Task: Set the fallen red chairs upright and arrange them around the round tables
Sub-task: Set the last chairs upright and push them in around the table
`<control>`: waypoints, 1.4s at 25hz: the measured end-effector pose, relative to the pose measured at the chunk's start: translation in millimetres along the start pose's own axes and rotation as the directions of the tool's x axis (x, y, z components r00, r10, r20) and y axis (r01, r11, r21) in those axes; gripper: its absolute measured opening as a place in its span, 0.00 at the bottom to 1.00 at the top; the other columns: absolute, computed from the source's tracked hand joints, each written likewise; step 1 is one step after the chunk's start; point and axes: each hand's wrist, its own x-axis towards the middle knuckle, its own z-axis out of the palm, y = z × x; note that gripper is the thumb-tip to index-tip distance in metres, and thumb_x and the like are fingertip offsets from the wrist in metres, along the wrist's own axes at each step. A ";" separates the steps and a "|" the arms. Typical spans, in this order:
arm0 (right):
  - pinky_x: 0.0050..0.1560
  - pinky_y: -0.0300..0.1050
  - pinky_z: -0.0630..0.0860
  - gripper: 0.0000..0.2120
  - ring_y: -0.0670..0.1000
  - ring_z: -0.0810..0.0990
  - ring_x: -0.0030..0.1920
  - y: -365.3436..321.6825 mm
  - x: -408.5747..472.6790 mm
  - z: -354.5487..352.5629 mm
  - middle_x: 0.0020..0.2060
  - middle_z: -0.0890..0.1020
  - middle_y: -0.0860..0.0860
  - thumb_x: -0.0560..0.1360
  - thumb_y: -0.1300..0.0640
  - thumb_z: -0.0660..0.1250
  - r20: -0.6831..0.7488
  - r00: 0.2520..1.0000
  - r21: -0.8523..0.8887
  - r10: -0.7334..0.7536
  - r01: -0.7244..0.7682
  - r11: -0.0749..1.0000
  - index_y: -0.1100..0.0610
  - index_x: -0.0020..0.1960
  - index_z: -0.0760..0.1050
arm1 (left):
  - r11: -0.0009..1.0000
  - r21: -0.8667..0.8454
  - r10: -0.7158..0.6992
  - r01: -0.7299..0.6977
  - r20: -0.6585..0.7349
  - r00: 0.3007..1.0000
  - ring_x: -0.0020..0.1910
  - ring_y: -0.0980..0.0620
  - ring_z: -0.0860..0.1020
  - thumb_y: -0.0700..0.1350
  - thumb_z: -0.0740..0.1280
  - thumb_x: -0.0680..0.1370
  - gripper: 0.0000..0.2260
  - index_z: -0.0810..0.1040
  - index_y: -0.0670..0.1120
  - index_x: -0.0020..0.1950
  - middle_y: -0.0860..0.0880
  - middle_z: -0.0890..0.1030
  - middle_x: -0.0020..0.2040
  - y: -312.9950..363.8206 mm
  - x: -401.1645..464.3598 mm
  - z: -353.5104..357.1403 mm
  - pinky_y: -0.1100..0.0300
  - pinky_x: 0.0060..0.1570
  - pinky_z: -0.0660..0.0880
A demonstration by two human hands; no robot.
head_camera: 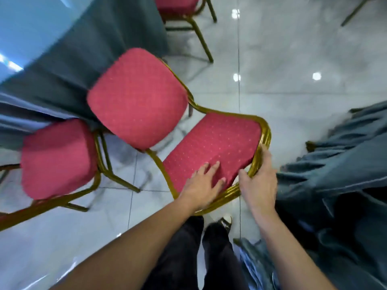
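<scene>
Three red chairs show in the head view, all with gold metal frames. The nearest red chair (211, 143) stands upright on the pale tiled floor (293, 59), its seat (138, 97) pushed against the hanging blue-grey cloth of a round table (62, 49) at the upper left. The left hand (204, 186) lies flat on the padded backrest, fingers spread, with the heel of the palm over the gold top rail; it presses rather than closes. The right hand (258, 180) wraps the rounded corner of the same rail, thumb on the near side and fingers curled along the outer edge. A second chair (56, 158) stands just beside the first on its left, also close to the table's cloth. A third chair (180, 9) stands near the far edge of that table, only partly in view. At the right, more blue-grey cloth (339, 164) hangs close to the right forearm. Dark trousers and one shoe (227, 219) show below the chair.
</scene>
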 end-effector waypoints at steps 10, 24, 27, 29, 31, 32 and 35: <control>0.51 0.46 0.75 0.18 0.48 0.74 0.48 -141.2 -72.0 24.3 0.51 0.73 0.48 0.80 0.37 0.57 0.172 0.963 -0.193 -0.207 0.239 0.952 0.43 0.66 0.69 | 0.987 -0.150 -0.102 0.063 -0.269 0.958 0.69 0.50 0.71 0.59 0.47 0.85 0.22 0.67 0.56 0.75 0.52 0.72 0.71 -54.5 -90.0 -130.1 0.50 0.69 0.66; 0.79 0.57 0.38 0.29 0.42 0.40 0.80 -213.0 50.3 46.3 0.81 0.46 0.41 0.81 0.35 0.39 0.428 0.624 -0.335 -0.654 0.781 0.527 0.37 0.80 0.39 | 0.952 -0.187 -0.303 0.242 -0.692 0.656 0.63 0.47 0.71 0.64 0.39 0.79 0.30 0.68 0.55 0.71 0.52 0.74 0.64 -89.5 -68.3 -210.7 0.49 0.67 0.65; 0.78 0.59 0.36 0.29 0.43 0.38 0.80 -237.4 85.9 52.2 0.81 0.44 0.42 0.80 0.34 0.36 0.491 0.551 -0.314 -0.675 0.835 0.452 0.36 0.79 0.36 | 0.922 -0.236 -0.379 0.308 -0.718 0.584 0.65 0.46 0.70 0.62 0.38 0.79 0.30 0.69 0.53 0.71 0.50 0.75 0.65 -90.0 -49.6 -233.6 0.48 0.69 0.63; 0.78 0.60 0.37 0.30 0.45 0.37 0.80 -252.3 108.7 57.3 0.81 0.43 0.43 0.79 0.33 0.35 0.529 0.508 -0.275 -0.680 0.861 0.429 0.36 0.79 0.35 | 0.898 -0.274 -0.429 0.345 -0.723 0.542 0.69 0.46 0.69 0.62 0.36 0.79 0.32 0.68 0.52 0.73 0.49 0.74 0.68 -87.5 -38.6 -246.8 0.47 0.73 0.60; 0.79 0.61 0.40 0.32 0.47 0.36 0.80 -266.5 128.6 63.7 0.81 0.40 0.45 0.80 0.31 0.39 0.557 0.455 -0.236 -0.695 0.889 0.392 0.38 0.79 0.34 | 0.861 -0.359 -0.503 0.360 -0.708 0.496 0.76 0.45 0.61 0.66 0.32 0.78 0.36 0.63 0.55 0.77 0.48 0.69 0.74 -82.6 -27.6 -255.6 0.46 0.77 0.53; 0.79 0.60 0.41 0.34 0.49 0.36 0.80 -271.5 135.1 66.5 0.81 0.39 0.46 0.80 0.31 0.43 0.564 0.433 -0.221 -0.703 0.899 0.377 0.39 0.79 0.33 | 0.844 -0.395 -0.533 0.363 -0.691 0.489 0.79 0.46 0.55 0.69 0.30 0.76 0.38 0.58 0.57 0.79 0.48 0.64 0.77 -80.4 -23.4 -257.9 0.46 0.78 0.48; 0.80 0.56 0.42 0.37 0.50 0.33 0.80 -280.2 155.0 71.7 0.81 0.36 0.50 0.79 0.30 0.48 0.584 0.378 -0.160 -0.718 0.921 0.355 0.41 0.80 0.33 | 0.798 -0.473 -0.602 0.374 -0.609 0.516 0.81 0.49 0.43 0.73 0.31 0.73 0.39 0.47 0.59 0.81 0.50 0.52 0.82 -73.4 -11.3 -265.0 0.46 0.78 0.39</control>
